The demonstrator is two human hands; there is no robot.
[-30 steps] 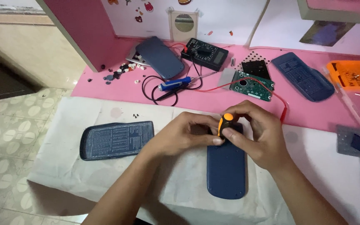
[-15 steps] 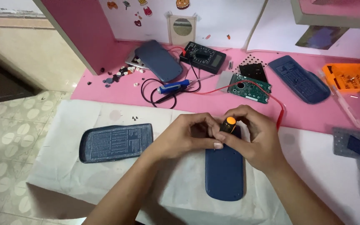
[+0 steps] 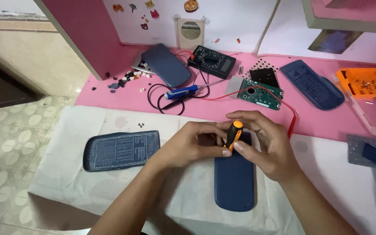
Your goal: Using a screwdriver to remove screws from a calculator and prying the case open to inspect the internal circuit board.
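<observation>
Head view: orange-and-black screwdriver held near upright over top end of dark blue calculator shell, which lies on white cloth. Right hand closed around handle. Left hand curled, fingertips pinching shaft. Handle now tilted slightly more than half second ago. Second shell lies unmoved at left.

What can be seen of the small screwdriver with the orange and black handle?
The screwdriver has a short handle, orange at the rounded top with black grip panels below, plastic or rubber by its look. It stands nearly upright, tilted slightly right, over the top end of the dark blue case on the white cloth. The right hand wraps it from the right; the left hand meets it from the left. Its shaft and tip are hidden.
</observation>
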